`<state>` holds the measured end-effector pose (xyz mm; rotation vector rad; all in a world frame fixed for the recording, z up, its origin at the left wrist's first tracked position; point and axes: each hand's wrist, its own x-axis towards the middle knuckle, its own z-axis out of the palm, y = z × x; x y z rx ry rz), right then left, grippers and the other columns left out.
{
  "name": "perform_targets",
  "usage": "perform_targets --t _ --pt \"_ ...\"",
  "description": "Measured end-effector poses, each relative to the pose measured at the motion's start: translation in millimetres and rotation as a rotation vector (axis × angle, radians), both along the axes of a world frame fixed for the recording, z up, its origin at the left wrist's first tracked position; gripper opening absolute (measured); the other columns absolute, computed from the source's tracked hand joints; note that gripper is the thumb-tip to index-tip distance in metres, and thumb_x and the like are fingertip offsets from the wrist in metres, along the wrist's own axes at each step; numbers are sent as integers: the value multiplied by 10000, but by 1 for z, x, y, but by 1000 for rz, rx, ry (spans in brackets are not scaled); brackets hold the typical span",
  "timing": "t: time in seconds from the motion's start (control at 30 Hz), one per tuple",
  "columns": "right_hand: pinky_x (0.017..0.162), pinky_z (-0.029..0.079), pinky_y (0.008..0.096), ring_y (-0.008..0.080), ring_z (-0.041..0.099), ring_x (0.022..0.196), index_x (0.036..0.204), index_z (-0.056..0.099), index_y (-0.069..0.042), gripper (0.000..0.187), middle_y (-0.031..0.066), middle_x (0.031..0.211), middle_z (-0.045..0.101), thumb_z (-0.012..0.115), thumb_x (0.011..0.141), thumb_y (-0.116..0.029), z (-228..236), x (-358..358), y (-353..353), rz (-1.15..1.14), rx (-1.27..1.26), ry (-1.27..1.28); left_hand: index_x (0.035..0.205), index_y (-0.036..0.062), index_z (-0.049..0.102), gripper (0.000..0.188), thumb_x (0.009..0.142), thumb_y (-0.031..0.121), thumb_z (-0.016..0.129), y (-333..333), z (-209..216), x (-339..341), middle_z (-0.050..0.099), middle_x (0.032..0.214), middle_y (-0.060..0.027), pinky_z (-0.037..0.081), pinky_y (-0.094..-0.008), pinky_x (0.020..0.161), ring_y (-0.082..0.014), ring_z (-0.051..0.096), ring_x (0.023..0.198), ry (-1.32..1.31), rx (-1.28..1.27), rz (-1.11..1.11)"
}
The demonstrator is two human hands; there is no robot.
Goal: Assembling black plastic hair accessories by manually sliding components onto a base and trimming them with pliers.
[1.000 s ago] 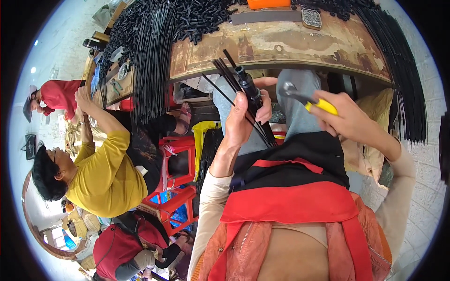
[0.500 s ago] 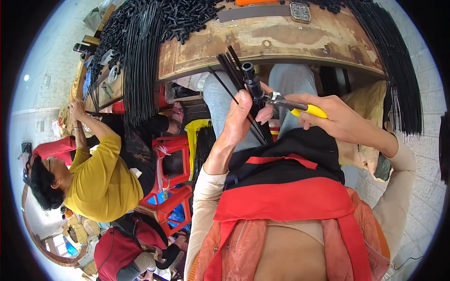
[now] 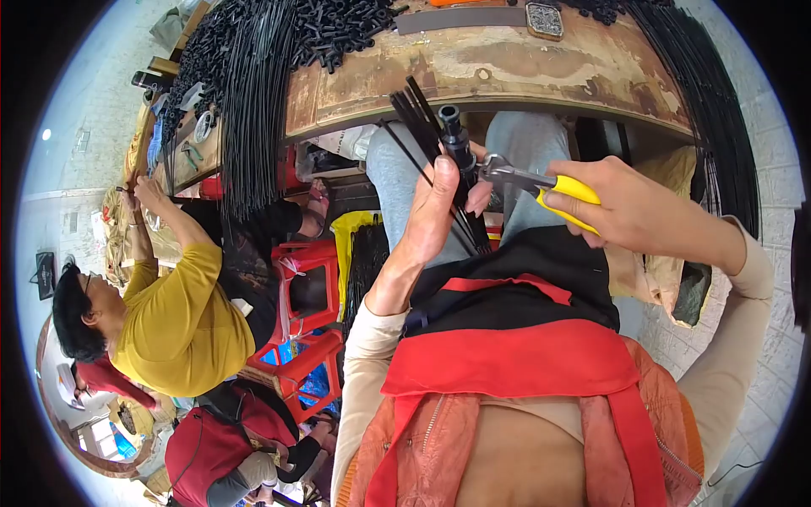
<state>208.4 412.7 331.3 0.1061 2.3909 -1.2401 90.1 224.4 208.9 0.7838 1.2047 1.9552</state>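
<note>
My left hand (image 3: 429,211) is closed around a bundle of thin black rods (image 3: 414,114) and a thicker black tube (image 3: 454,133) with a ringed, hollow top end. The rods slant over my lap, upper ends fanned out. My right hand (image 3: 610,198) grips yellow-handled pliers (image 3: 568,201) from the right. Their metal jaws (image 3: 496,167) are at the side of the black tube, by my left fingertips. Whether the jaws clamp a small part there, I cannot tell.
A worn wooden table (image 3: 481,63) lies ahead, with loose black tubular pieces (image 3: 338,29), a long rod bundle (image 3: 253,110), another rod bundle (image 3: 718,110), and a tin of small metal parts (image 3: 544,20). At left, a co-worker in a yellow top (image 3: 182,325) sits near red stools (image 3: 312,359).
My right hand and the plier handles have swung slightly right and downward, with the elbow farther out. My left hand barely shifts. The co-worker's head and arms have moved a little.
</note>
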Motion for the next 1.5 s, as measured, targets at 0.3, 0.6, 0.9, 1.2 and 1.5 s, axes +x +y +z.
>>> perform_targets --t 0.3,0.6,0.9,1.2,1.5 --pt "470 486 278 179 602 503 1314 443 23 399 107 649 592 398 1024 -247 -21 -17 9 -54 -589 -612 1061 -18 501 614 978 577 374 -7 -3 -3 442 674 -2 359 -248 557 -90 408 598 -20 83 -46" --pt "585 457 314 207 556 610 1294 523 -58 354 127 695 572 532 964 -185 -1 -4 8 61 172 94 1145 -41 521 647 983 567 367 -1 -7 -8 452 666 -8 370 -253 574 -97 426 609 -4 90 -88" --pt "841 479 446 388 617 959 1242 554 -65 401 210 1022 651 558 946 -336 -45 -46 33 123 273 322 1181 -22 516 663 963 594 402 10 -9 -25 430 648 11 362 -253 536 -92 402 560 -64 16 72" --pt "765 503 408 289 613 876 1105 642 -69 401 116 909 636 699 774 -287 -125 -48 70 305 818 1099 1168 -1 481 599 968 561 423 -80 83 -86 386 712 5 330 -276 612 -118 356 636 56 325 782" --pt "741 584 365 286 652 979 1171 559 26 463 184 1184 585 676 723 23 -89 31 32 -374 -1098 326 1082 -56 480 440 992 374 464 -38 19 -63 429 852 -72 424 -366 827 -210 439 797 -699 737 388"
